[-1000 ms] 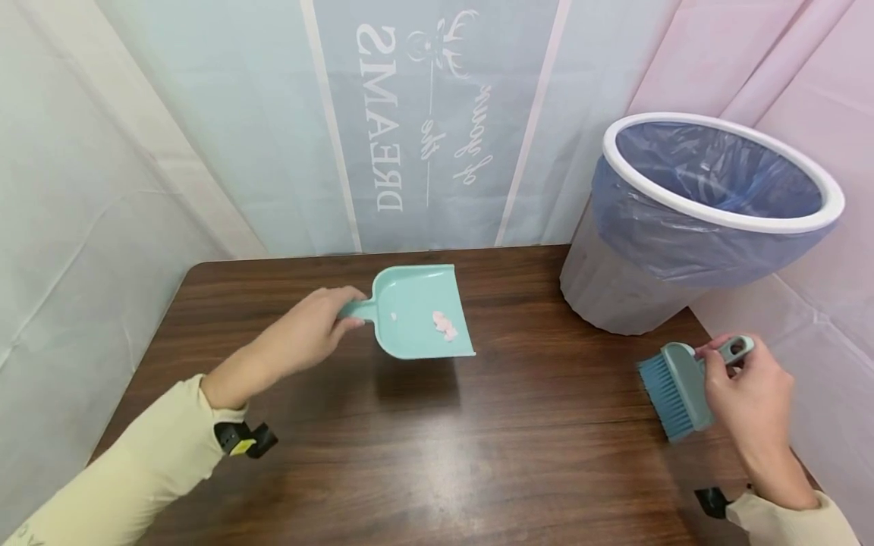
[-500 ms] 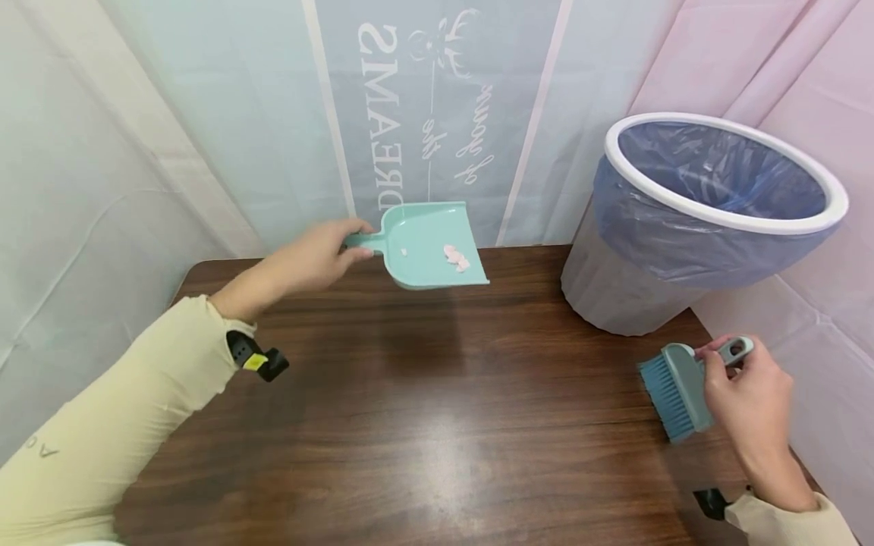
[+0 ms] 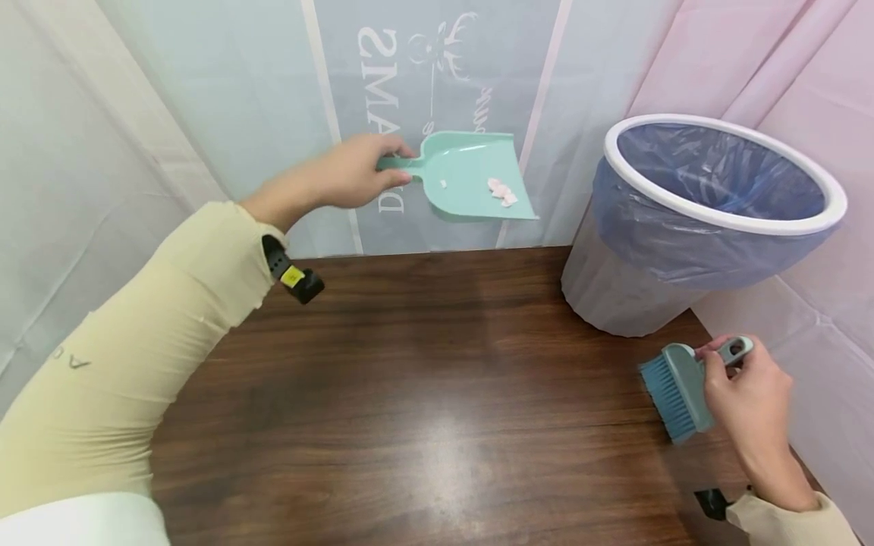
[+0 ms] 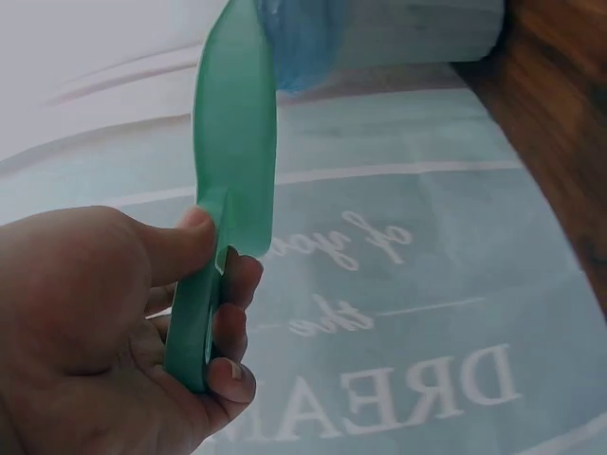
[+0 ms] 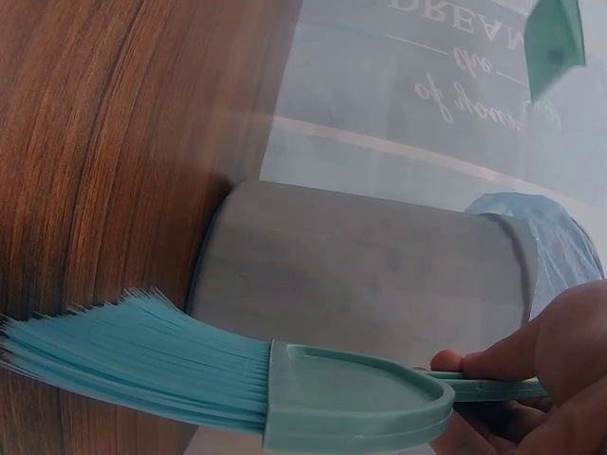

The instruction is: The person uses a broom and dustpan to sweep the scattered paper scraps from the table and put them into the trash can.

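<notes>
My left hand (image 3: pixel 358 171) grips the short handle of a mint-green dustpan (image 3: pixel 464 171), raised well above the table in front of the wall cloth. Several pale pink scraps (image 3: pixel 501 191) lie near the pan's open lip, and one small bit (image 3: pixel 443 183) sits closer to the handle. In the left wrist view the dustpan (image 4: pixel 232 133) shows edge-on, thumb and fingers wrapped round its handle. At the right, my right hand (image 3: pixel 751 394) holds a small hand brush (image 3: pixel 686 387) by its handle, blue bristles (image 5: pixel 142 355) angled down toward the tabletop.
A grey trash bin (image 3: pixel 614 280) with a white rim (image 3: pixel 724 216) and a blue bag liner (image 3: pixel 683 250) stands at the table's back right corner. The brown wood table (image 3: pixel 382 394) spreads below both hands. Printed cloth (image 3: pixel 273 91) hangs behind.
My left hand has lifted the dustpan up and to the right, toward the bin, the scraps staying in it. The right hand and brush have kept their place.
</notes>
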`<move>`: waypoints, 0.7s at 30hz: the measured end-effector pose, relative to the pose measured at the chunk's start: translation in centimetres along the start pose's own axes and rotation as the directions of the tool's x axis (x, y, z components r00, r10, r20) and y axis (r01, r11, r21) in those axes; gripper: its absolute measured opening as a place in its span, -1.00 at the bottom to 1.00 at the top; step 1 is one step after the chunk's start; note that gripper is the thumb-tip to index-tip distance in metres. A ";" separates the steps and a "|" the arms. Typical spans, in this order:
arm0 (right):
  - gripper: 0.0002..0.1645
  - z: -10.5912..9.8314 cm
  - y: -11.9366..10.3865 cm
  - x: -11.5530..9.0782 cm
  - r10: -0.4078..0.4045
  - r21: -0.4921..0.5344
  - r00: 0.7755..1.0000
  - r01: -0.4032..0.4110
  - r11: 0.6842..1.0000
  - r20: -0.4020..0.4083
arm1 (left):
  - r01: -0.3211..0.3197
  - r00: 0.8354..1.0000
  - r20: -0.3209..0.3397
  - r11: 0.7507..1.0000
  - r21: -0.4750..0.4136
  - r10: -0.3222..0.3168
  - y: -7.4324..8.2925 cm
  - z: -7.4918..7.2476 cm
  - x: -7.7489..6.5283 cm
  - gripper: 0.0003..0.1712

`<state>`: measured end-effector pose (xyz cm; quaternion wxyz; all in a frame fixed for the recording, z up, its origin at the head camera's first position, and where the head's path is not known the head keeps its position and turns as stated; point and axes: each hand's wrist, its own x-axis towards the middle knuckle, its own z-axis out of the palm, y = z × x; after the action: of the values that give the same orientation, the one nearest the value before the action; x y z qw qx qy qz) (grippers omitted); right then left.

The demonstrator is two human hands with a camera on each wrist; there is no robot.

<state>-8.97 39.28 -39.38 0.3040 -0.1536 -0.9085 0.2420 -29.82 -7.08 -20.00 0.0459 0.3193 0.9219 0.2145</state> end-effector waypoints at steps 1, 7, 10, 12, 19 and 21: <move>-0.86 0.0 0.0 0.0 -0.001 0.001 1.000 0.001 1.000 -0.002 | -0.005 1.000 0.002 1.000 0.010 0.005 0.4 -0.4 0.3 -0.54; -0.87 0.1 0.0 0.1 0.003 0.008 1.000 -0.003 1.000 -0.012 | 0.006 1.000 0.010 0.998 0.061 -0.006 2.5 -1.7 2.5 -0.51; -0.87 0.1 0.0 0.1 -0.006 0.008 1.000 0.006 1.000 -0.019 | 0.011 1.000 -0.002 0.996 0.090 -0.011 3.6 -2.1 3.7 -0.52; -0.87 0.2 0.0 0.1 -0.017 0.008 0.999 0.017 1.000 -0.028 | 0.017 1.000 -0.012 0.993 0.114 -0.016 4.4 -2.4 4.5 -0.52; -0.85 0.3 0.0 0.4 -0.037 0.004 0.999 0.037 0.999 -0.038 | 0.029 0.999 -0.021 0.986 0.167 -0.026 7.6 -3.4 7.7 -0.47; -0.85 0.3 0.0 0.4 -0.031 0.006 0.999 0.031 0.999 -0.032 | 0.026 1.000 -0.021 0.985 0.168 -0.023 8.6 -3.6 8.5 -0.47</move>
<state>-9.47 39.37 -39.42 0.3227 -0.1423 -0.9050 0.2377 -32.44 2.79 -12.71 0.0128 0.3087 0.9410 0.1382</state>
